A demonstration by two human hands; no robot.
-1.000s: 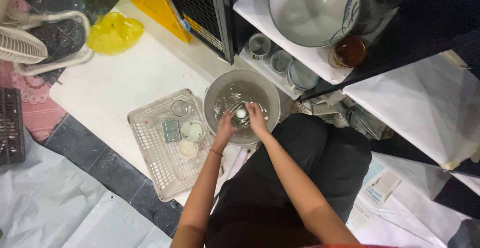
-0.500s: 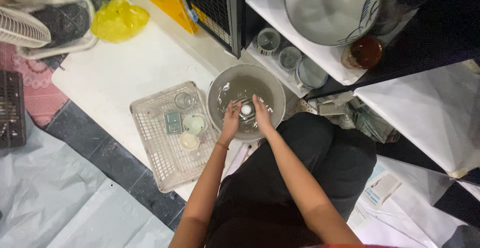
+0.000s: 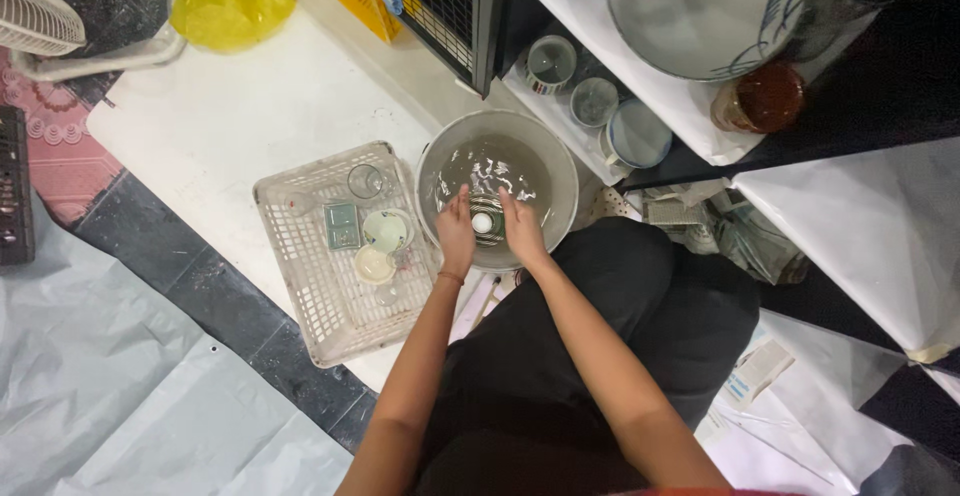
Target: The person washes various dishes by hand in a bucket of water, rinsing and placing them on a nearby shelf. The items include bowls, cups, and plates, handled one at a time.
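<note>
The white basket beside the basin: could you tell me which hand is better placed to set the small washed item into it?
Probably the left hand: it is on the white basket's side.

A small round object (image 3: 482,223) is held between 2 hands inside the basin (image 3: 556,156); a basket (image 3: 300,256) is placed left of it.

Both arms were bare to above the elbow, with no sleeves in view. A thin dark band circled the wrist of the left hand (image 3: 456,239). Black trousers covered the legs.
</note>
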